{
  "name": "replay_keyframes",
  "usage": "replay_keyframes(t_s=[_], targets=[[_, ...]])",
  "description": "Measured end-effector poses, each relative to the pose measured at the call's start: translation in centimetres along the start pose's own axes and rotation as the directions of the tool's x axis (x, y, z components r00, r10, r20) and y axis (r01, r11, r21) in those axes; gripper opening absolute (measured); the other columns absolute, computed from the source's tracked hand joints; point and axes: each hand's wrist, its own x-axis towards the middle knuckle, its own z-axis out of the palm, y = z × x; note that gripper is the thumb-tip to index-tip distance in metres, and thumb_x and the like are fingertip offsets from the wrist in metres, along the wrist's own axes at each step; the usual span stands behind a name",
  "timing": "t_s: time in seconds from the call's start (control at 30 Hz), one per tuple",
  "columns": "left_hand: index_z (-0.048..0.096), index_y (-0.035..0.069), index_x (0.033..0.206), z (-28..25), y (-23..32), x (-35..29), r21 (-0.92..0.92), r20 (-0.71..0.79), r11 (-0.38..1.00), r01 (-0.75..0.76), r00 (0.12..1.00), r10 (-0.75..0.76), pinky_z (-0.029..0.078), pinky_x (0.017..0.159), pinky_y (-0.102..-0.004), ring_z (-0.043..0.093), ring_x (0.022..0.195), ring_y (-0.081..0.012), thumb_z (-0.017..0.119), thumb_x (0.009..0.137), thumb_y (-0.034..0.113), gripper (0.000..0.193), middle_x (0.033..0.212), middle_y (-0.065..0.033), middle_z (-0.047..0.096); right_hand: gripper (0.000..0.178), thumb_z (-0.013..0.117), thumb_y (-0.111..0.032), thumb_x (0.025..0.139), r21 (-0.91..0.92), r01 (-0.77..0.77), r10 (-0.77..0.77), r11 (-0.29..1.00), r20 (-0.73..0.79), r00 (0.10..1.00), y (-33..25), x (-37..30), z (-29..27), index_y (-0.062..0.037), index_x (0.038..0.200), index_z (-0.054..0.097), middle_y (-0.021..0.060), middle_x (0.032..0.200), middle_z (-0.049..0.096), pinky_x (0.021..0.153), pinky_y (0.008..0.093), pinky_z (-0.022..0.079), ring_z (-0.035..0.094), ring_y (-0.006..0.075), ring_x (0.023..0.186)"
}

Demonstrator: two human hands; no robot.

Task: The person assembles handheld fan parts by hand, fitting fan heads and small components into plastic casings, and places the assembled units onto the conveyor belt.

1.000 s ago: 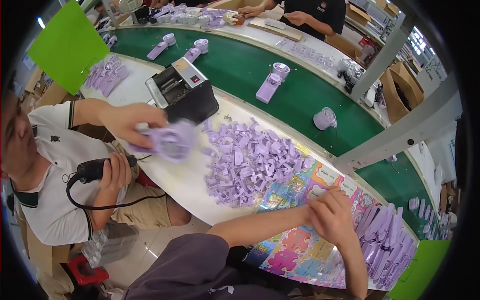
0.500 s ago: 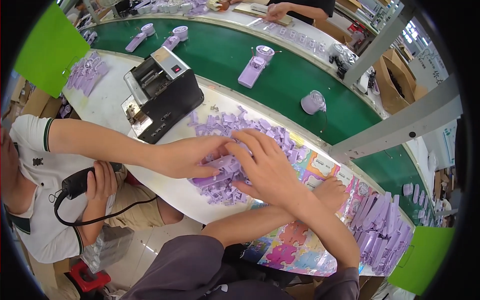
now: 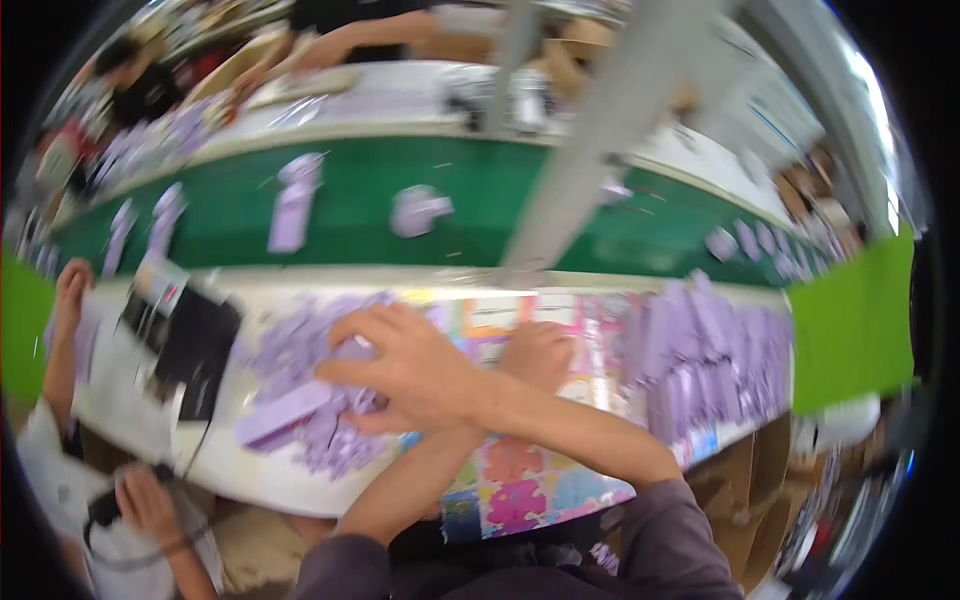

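Note:
My forearms cross, the right over the left. At the left, my right hand (image 3: 410,365) curls its fingers and thumb round the end of a long lavender plastic housing (image 3: 285,415), which slants out toward the left. Beneath it spreads a heap of small lavender plastic parts (image 3: 300,345). Farther right, my left hand (image 3: 538,355) rests with bent fingers on a colourful puzzle-patterned mat (image 3: 515,505); motion blur hides whatever is inside it. Right of that hand lies a stack of long lavender housings (image 3: 690,360).
A black machine (image 3: 195,345) stands left on the white table. Behind runs a green conveyor (image 3: 360,210) with lavender fan-like pieces (image 3: 292,205). A grey post (image 3: 600,140) rises between. A co-worker at the left holds a black corded tool (image 3: 105,505). Green panels (image 3: 855,325) flank the table.
The view has swung to the right and is blurred. The co-worker's hand has withdrawn from the lavender housing to beyond the black machine, leaving the housing at my right hand.

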Motion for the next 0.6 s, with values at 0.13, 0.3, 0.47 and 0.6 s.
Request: replay_keyframes(t_s=[0.13,0.3,0.47,0.6], targets=[[0.065,0.010,0.086,-3.3,1.8,0.8,0.007,0.112,0.995,0.103,0.988,-0.103,0.047,0.076,-0.0460,0.064,0.083,-0.0301,0.072,0.075,0.022,0.018,0.084,-0.0090,0.065,0.049,0.087,-0.023,0.073,0.147,-0.345,0.365,0.927,-0.143,0.920,-2.0,-8.0,-8.2,-0.0134,0.118,0.071,0.0095,0.117,0.063,0.096,0.0432,0.047,0.063,0.0301,0.106],[0.067,0.010,0.088,-1.1,1.1,0.9,-0.095,0.125,0.995,-0.010,0.992,0.022,0.044,0.075,-0.0428,0.060,0.077,-0.0302,0.073,0.078,0.011,0.012,0.078,-0.0073,0.062,0.051,0.086,-0.014,0.075,0.483,-0.535,0.707,0.693,-0.598,0.376,-7.7,-27.8,-14.8,-0.0039,0.121,0.067,0.0066,0.120,0.065,0.097,0.0365,0.049,0.062,0.0178,0.109],[0.066,0.004,0.091,-2.5,2.2,1.0,0.092,0.205,0.994,0.062,0.976,-0.080,0.044,0.069,-0.0355,0.057,0.075,-0.0240,0.069,0.083,0.001,0.009,0.081,-0.0096,0.059,0.031,0.075,-0.006,0.086,0.717,-0.349,0.557,0.603,-0.692,-0.459,-16.0,-44.4,-18.2,-0.0034,0.115,0.063,0.0045,0.104,0.069,0.078,0.0286,0.056,0.067,0.0144,0.095],[0.065,0.003,0.092,-2.0,2.6,0.6,0.130,0.199,0.970,0.207,0.953,-0.230,0.040,0.065,-0.0356,0.050,0.070,-0.0228,0.068,0.085,0.002,0.008,0.077,-0.0071,0.053,0.014,0.067,-0.021,0.096,0.596,-0.612,0.151,0.519,-0.769,-0.621,-19.0,-62.9,-24.9,-0.0088,0.102,0.063,-0.0006,0.087,0.061,0.067,0.0292,0.049,0.060,0.0106,0.077]])
